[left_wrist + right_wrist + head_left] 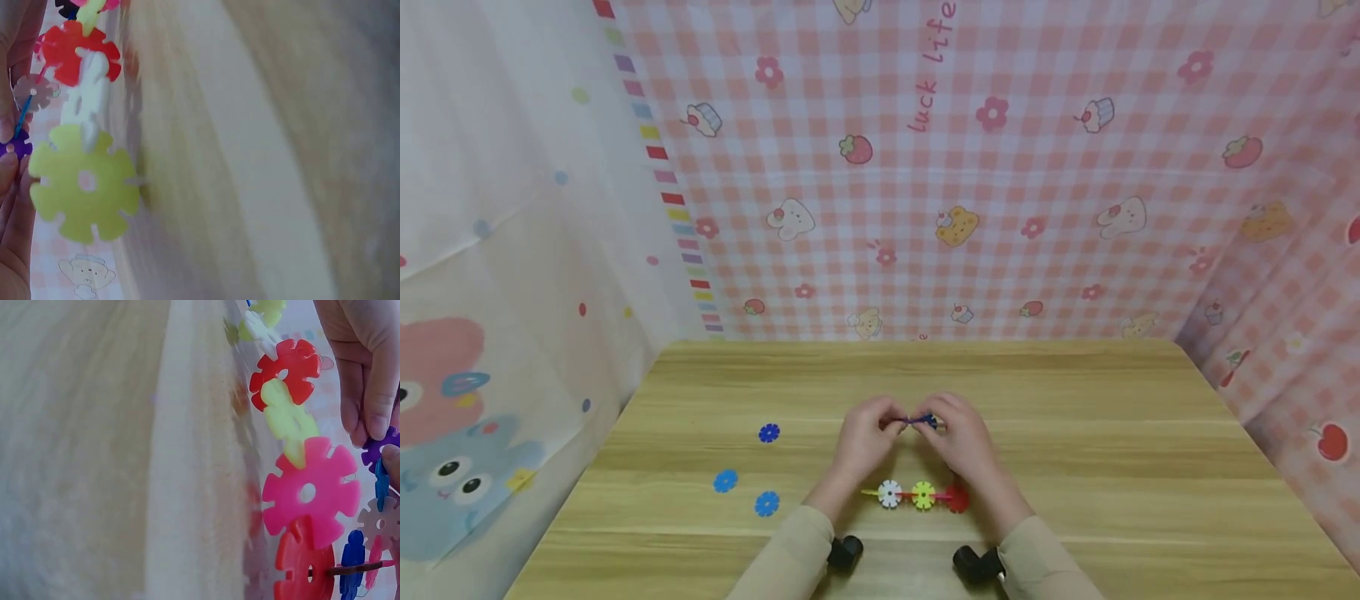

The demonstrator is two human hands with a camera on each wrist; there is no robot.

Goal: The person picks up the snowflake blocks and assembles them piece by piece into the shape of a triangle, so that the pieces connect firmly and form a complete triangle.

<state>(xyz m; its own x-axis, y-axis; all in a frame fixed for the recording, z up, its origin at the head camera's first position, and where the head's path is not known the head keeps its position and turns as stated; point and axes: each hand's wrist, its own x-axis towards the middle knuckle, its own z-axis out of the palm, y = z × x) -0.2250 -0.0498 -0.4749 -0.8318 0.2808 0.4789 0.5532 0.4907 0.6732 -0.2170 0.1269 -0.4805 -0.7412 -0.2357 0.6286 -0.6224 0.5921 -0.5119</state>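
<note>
Both hands meet over the middle of the table. My left hand pinches a purple notched snowflake disc between thumb and fingers. My right hand pinches a blue disc slotted edge-on against the purple one. From the blue disc a short chain goes on with a grey disc, a pink disc and a dark blue disc, partly hidden by the right hand in the head view. Nearer my body lies a longer chain, with yellow, white, red and pink discs.
On the left of the wooden table lie three loose discs: a dark blue disc and two lighter blue discs. Black wrist camera mounts sit at both sleeves. A checked curtain hangs behind the table.
</note>
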